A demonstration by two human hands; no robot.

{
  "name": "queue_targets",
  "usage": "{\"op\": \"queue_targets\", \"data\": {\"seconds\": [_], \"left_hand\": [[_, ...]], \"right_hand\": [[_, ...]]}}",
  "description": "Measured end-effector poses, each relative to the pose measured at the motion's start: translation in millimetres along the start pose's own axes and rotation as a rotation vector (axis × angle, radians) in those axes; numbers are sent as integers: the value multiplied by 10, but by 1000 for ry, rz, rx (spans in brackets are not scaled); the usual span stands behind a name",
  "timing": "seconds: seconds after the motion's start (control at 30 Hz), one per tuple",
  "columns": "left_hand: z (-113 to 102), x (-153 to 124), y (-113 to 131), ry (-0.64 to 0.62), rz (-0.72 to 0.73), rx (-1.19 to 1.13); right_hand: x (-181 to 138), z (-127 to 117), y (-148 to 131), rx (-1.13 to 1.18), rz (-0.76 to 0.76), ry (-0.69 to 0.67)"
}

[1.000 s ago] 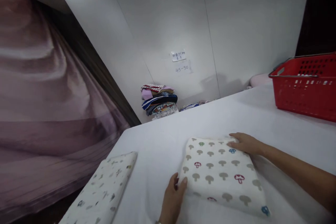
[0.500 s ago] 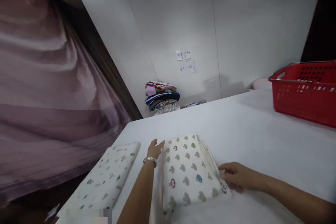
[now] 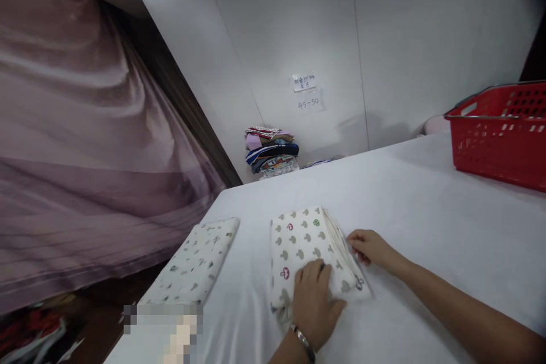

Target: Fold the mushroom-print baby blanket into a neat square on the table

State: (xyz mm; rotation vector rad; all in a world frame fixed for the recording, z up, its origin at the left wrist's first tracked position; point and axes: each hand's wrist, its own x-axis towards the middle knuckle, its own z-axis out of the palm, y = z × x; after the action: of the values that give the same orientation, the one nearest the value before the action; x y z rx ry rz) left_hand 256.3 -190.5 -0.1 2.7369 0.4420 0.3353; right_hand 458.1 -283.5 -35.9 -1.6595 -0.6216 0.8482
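A folded white cloth [image 3: 301, 239] printed with grey, red and green mushrooms lies on the white-covered table. My left hand [image 3: 314, 301], with a silver bracelet at the wrist, rests flat on the near part of the cloth, its fingers stretched out and its thumb apart. At the right side, where the folded layers show, my right hand [image 3: 373, 250] has its fingers closed in a pinch on the cloth's edge. The fingertips are partly hidden there.
Left of it lies another folded white cloth [image 3: 191, 264] with small dark prints. A red plastic basket [image 3: 497, 148] stands at the right. Folded fabrics are stacked in a pile [image 3: 273, 151] by the wall beyond the table [image 3: 405, 193]. A pinkish curtain [image 3: 106, 153] hangs at the left.
My left hand has moved from the cloth's left far edge down onto its near part. The right hand has slid slightly up along the right edge. The view has shifted a little.
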Motion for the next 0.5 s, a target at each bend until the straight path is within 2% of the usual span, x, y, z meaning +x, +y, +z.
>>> {"op": "queue_targets", "data": {"seconds": [0.13, 0.3, 0.4, 0.5], "left_hand": [[45, 58, -30, 20, -57, -6], [12, 74, 14, 114, -103, -105], [104, 25, 54, 198, -71, -66], [230, -58, 48, 269, 33, 36]], "right_hand": [[36, 120, 65, -36, 4, -3], [-13, 167, 166, -42, -46, -21], [-12, 168, 174, -41, -75, -25], [21, 171, 211, -30, -102, -49]]}}
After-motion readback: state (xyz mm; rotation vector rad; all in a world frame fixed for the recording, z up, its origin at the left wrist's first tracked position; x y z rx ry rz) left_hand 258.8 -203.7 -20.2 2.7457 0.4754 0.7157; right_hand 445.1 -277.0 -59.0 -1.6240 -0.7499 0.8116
